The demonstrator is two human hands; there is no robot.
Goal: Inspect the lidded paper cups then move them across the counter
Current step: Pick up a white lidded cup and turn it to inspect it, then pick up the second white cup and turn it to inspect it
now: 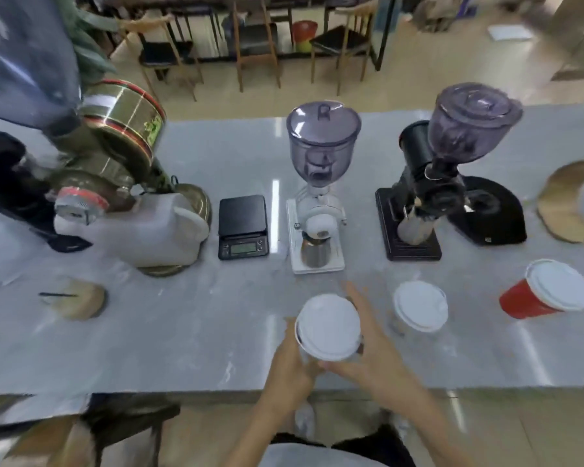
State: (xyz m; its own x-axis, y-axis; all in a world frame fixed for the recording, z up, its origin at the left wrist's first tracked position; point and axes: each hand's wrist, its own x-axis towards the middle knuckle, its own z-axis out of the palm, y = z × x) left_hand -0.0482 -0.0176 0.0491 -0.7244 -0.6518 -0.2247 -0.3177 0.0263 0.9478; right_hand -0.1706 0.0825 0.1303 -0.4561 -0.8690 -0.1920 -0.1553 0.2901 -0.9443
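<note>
A paper cup with a white lid (pixel 327 326) is lifted above the near part of the grey counter (pixel 182 332), and both hands hold it. My left hand (pixel 292 369) wraps its left side and bottom. My right hand (pixel 373 345) cups its right side, fingers stretched past the lid. The cup's body is mostly hidden under the lid. A second white-lidded cup (pixel 420 306) stands on the counter just to the right. Farther right stands a red cup with a white lid (pixel 547 291).
Behind the cups stand a white grinder (pixel 319 187) with a steel cup, a black grinder (pixel 449 170) and a black scale (pixel 242 227). A brass roaster (pixel 115 156) fills the left. Wooden coasters lie at far left (pixel 78 298) and far right (pixel 567 200).
</note>
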